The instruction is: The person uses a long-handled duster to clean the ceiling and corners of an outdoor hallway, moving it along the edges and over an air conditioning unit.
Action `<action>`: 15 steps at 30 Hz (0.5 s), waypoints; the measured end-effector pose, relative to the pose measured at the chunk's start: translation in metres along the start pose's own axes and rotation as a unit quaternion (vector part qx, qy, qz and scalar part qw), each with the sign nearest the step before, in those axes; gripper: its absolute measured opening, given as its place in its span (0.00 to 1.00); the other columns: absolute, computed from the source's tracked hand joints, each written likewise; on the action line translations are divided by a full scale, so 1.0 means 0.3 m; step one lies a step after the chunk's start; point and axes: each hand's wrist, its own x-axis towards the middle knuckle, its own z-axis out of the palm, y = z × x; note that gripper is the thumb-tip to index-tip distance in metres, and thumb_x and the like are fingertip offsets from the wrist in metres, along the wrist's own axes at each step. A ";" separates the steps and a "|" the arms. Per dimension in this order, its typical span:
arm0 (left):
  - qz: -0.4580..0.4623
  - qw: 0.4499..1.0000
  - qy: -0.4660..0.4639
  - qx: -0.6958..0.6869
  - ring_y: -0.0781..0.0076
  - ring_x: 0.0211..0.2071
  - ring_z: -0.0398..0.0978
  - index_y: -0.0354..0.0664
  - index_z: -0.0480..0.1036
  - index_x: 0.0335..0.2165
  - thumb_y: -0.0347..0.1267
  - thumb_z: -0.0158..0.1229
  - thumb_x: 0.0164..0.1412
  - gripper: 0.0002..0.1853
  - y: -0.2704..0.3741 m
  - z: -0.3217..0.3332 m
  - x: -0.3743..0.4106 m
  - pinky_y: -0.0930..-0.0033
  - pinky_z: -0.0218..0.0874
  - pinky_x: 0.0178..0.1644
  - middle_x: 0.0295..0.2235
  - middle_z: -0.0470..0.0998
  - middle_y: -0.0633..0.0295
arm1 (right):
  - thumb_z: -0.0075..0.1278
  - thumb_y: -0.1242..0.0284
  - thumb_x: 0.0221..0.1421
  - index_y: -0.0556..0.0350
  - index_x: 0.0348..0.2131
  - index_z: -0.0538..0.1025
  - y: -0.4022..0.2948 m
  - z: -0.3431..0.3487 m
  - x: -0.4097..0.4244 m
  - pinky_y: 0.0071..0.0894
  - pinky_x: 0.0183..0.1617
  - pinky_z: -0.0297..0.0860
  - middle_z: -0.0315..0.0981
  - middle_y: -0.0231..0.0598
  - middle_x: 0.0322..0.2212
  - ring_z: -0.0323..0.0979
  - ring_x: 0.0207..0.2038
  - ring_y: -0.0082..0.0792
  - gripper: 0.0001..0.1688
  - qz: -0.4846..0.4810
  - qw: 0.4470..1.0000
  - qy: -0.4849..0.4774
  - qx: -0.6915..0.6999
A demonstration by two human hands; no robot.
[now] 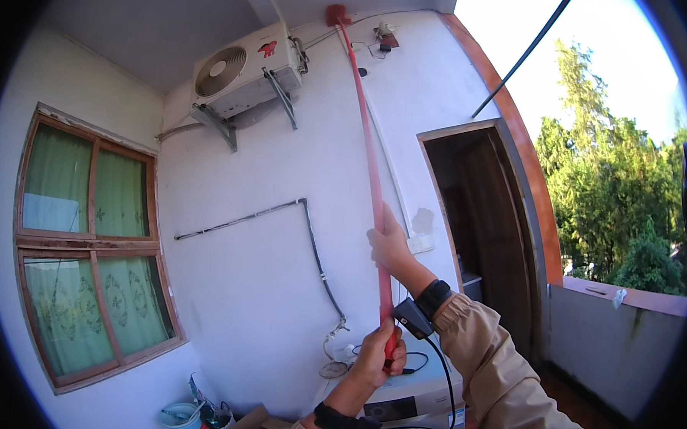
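Note:
A long red pole (369, 156) reaches steeply up the white wall. Its red head (335, 14), probably a broom or brush, is where the wall meets the ceiling; whether it touches cannot be told. My left hand (375, 351) grips the pole's lower end. Higher up, my right hand (391, 244) is wrapped around the shaft. Both wrists wear black straps, and a black box (412, 319) with a cable sits by the right wrist. Left of the pole's upper part, an air conditioner outdoor unit (248, 69) rests on metal brackets.
A front-loading washing machine (411, 392) stands below my hands, with a tap (340, 325) behind it. Cables and a small device (385, 31) hang near the pole head. To the right are a doorway (482, 225), a parapet (602, 341) and a dark overhead rod (529, 45). A blue basin (180, 420) sits lower left.

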 end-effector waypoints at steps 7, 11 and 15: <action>-0.013 0.998 -0.039 -0.052 0.76 0.09 0.55 0.48 0.59 0.24 0.53 0.43 0.60 0.21 0.010 0.042 0.130 0.74 0.42 0.12 0.11 0.58 0.68 | 0.37 0.82 0.48 0.51 0.60 0.48 -0.026 -0.079 0.073 0.24 0.16 0.64 0.64 0.40 0.24 0.63 0.14 0.26 0.40 0.017 0.998 0.012 -0.067; 0.002 0.997 -0.051 -0.051 0.77 0.09 0.54 0.48 0.61 0.25 0.53 0.43 0.60 0.21 0.024 -0.030 0.190 0.76 0.41 0.12 0.12 0.58 0.68 | 0.37 0.81 0.47 0.57 0.59 0.43 0.070 -0.064 0.159 0.32 0.13 0.67 0.69 0.50 0.23 0.68 0.12 0.35 0.40 -0.034 0.993 0.037 -0.106; 0.007 0.995 -0.013 -0.098 0.78 0.08 0.52 0.47 0.61 0.27 0.55 0.41 0.60 0.22 -0.093 -0.189 -0.082 0.76 0.42 0.11 0.12 0.57 0.68 | 0.35 0.81 0.48 0.57 0.59 0.38 0.080 0.148 -0.093 0.34 0.14 0.69 0.70 0.56 0.25 0.70 0.13 0.39 0.42 -0.023 0.994 -0.038 -0.104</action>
